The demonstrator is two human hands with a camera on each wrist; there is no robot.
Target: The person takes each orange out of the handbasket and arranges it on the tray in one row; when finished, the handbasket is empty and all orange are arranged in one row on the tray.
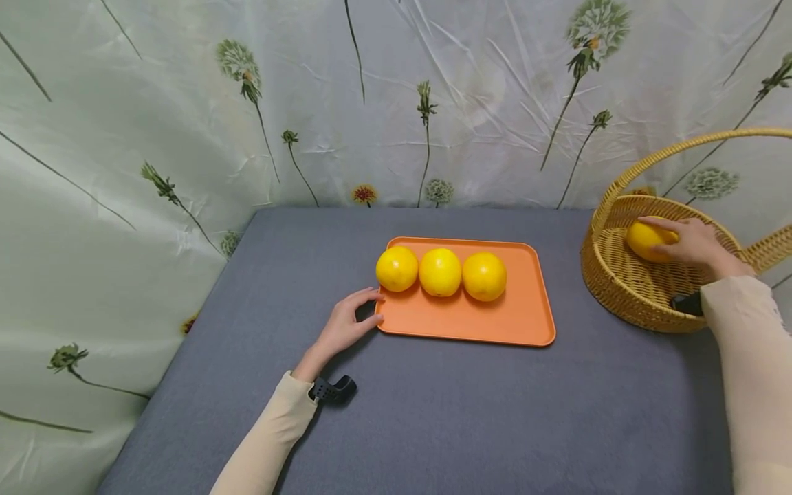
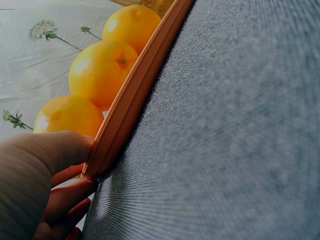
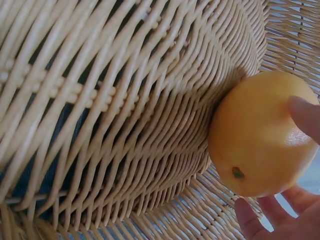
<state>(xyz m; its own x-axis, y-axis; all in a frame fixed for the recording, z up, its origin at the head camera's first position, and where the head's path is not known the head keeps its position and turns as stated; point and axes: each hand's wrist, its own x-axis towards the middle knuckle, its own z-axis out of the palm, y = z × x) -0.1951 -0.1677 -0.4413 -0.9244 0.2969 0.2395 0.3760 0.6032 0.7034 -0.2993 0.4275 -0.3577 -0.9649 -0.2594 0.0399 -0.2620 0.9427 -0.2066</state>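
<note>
Inside the wicker basket [image 1: 640, 306], my right hand [image 1: 699, 244] holds an orange [image 3: 260, 135], thumb on one side and fingertips on the other. This orange is low in the basket, right by the woven wall. My left hand [image 1: 349, 320] touches the left edge of the orange tray [image 1: 482, 322], thumb and fingers spread apart. In the left wrist view its fingertips are right at the tray's corner. On the tray, three oranges stand in a row along the far side: a left one [image 1: 397, 269], a middle one [image 1: 440, 272] and a right one [image 1: 485, 276].
The basket stands at the right of the grey cloth-covered table [image 1: 433, 412], its tall handle [image 1: 665, 155] arching over it. Behind the table hangs a pale curtain [image 1: 346, 124] with a dandelion print. A black strap [image 1: 334, 390] is on the left wrist.
</note>
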